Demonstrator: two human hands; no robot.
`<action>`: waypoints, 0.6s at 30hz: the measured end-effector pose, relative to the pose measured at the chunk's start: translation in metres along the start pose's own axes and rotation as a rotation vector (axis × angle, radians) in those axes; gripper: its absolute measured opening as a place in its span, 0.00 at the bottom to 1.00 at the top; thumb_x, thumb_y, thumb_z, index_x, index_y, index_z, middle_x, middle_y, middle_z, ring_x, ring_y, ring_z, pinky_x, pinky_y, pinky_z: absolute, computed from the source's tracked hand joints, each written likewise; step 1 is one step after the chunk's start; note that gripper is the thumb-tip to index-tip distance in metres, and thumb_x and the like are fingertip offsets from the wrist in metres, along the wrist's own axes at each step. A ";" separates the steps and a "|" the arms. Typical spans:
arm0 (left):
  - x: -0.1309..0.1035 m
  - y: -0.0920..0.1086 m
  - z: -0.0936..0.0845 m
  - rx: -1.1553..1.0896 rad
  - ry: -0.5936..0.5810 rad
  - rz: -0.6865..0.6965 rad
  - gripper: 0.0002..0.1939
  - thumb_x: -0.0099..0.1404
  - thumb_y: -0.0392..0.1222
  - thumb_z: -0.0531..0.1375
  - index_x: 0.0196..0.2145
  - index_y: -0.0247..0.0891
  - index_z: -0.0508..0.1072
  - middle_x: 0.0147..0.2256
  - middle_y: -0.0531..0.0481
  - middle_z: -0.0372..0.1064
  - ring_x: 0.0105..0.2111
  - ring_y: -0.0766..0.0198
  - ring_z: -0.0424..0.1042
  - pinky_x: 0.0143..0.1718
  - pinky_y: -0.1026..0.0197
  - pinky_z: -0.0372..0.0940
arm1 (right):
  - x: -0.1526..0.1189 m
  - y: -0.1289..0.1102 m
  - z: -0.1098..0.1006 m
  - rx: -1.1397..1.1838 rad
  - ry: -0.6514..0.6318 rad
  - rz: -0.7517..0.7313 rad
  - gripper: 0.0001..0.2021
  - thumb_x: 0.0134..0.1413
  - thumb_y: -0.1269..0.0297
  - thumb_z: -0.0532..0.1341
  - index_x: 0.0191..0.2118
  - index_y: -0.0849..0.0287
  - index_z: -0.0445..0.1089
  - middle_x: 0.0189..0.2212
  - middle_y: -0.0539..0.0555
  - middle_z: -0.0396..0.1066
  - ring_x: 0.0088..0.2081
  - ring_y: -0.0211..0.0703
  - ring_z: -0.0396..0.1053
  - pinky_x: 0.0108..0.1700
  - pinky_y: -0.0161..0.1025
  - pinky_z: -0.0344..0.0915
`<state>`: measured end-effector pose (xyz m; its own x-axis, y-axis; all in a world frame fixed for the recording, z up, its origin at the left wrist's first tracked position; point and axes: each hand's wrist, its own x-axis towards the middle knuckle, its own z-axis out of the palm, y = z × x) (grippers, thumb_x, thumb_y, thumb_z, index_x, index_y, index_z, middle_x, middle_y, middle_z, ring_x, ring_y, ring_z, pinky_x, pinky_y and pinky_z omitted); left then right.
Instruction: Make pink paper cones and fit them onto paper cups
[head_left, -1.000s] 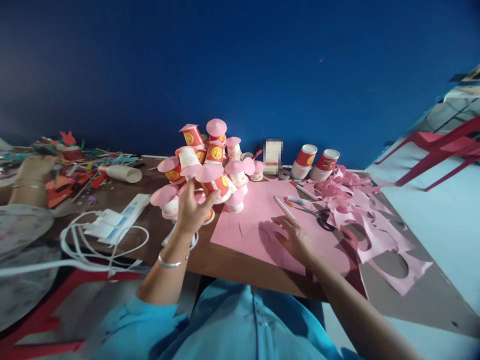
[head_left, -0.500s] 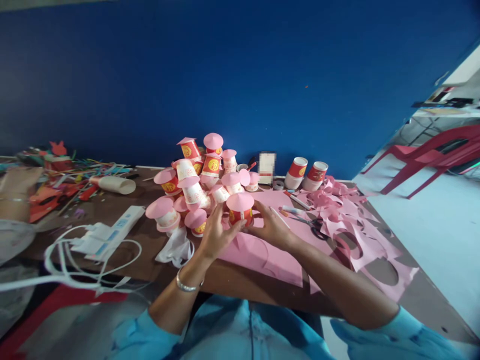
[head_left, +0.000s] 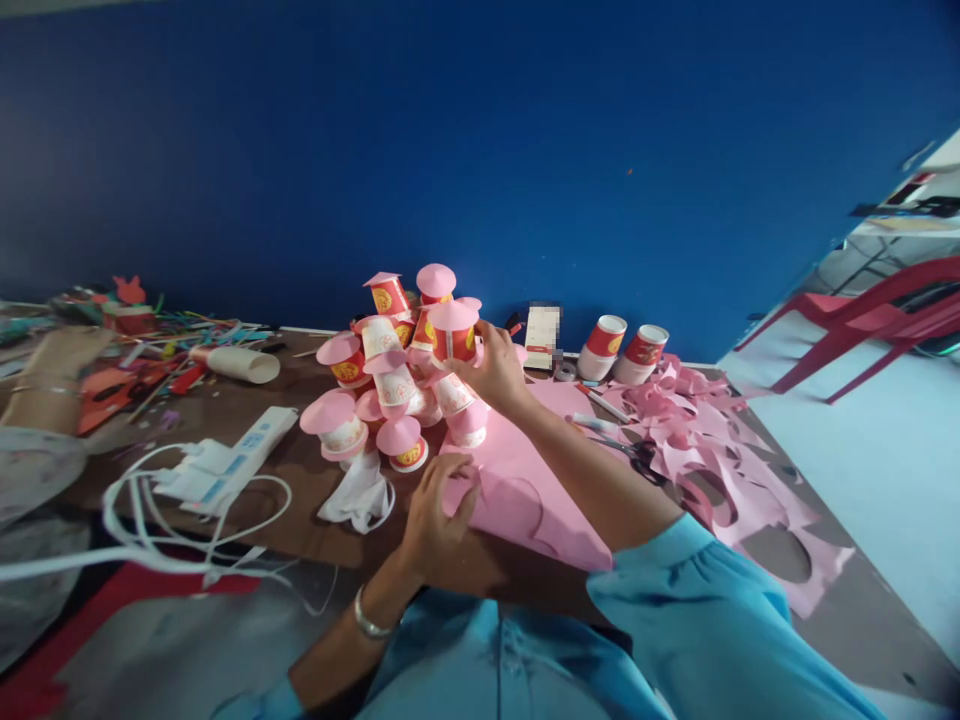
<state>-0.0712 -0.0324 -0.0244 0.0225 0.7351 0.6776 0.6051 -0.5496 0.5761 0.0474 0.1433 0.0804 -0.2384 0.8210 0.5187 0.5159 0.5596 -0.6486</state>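
A red paper cup with a pink paper cone on top is in my right hand, held over the pile of cups. Beneath and around it are several white and red paper cups with pink paper pieces, such as a white cup lying tilted. My left hand hovers above the table's front part with its fingers apart and nothing in it. Under and beside that hand spreads a pink paper sheet. Close to the left hand lies a crumpled white mask.
Two stacks of cups stand at the right back, near a roll of tape. Scissors and cut pink scraps lie on the right. A white power strip with cables and a cardboard tube are on the left.
My right hand has carried the red cup up and back to the pile. My left hand has let go of it and drawn back toward my body.
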 end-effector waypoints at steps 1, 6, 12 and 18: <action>-0.004 0.001 0.001 0.009 -0.016 0.016 0.16 0.72 0.35 0.61 0.56 0.41 0.71 0.43 0.47 0.76 0.41 0.61 0.78 0.46 0.58 0.76 | 0.005 -0.003 0.006 -0.037 -0.001 0.001 0.31 0.59 0.52 0.70 0.63 0.59 0.65 0.56 0.66 0.75 0.60 0.65 0.68 0.59 0.60 0.68; -0.015 -0.002 0.003 0.018 -0.059 0.001 0.13 0.72 0.32 0.59 0.52 0.41 0.72 0.40 0.49 0.76 0.39 0.63 0.79 0.45 0.60 0.76 | 0.013 -0.008 0.027 -0.171 -0.067 -0.006 0.33 0.65 0.52 0.66 0.68 0.63 0.61 0.62 0.70 0.72 0.63 0.66 0.66 0.63 0.62 0.64; -0.020 -0.013 0.007 -0.034 -0.080 -0.046 0.09 0.72 0.32 0.61 0.48 0.41 0.74 0.39 0.51 0.78 0.37 0.66 0.79 0.42 0.64 0.75 | 0.013 -0.004 0.038 -0.260 -0.085 -0.036 0.32 0.69 0.51 0.63 0.68 0.66 0.59 0.59 0.70 0.74 0.65 0.63 0.65 0.67 0.61 0.59; -0.020 -0.017 0.009 -0.078 -0.125 -0.110 0.07 0.72 0.33 0.61 0.44 0.41 0.76 0.38 0.51 0.79 0.36 0.66 0.80 0.41 0.65 0.75 | 0.014 -0.009 0.043 -0.311 -0.136 -0.023 0.31 0.70 0.51 0.62 0.69 0.68 0.60 0.61 0.72 0.73 0.66 0.63 0.64 0.68 0.61 0.56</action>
<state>-0.0750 -0.0342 -0.0517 0.0613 0.8333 0.5494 0.5458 -0.4889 0.6805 0.0043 0.1540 0.0699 -0.3496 0.8279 0.4385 0.7302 0.5341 -0.4261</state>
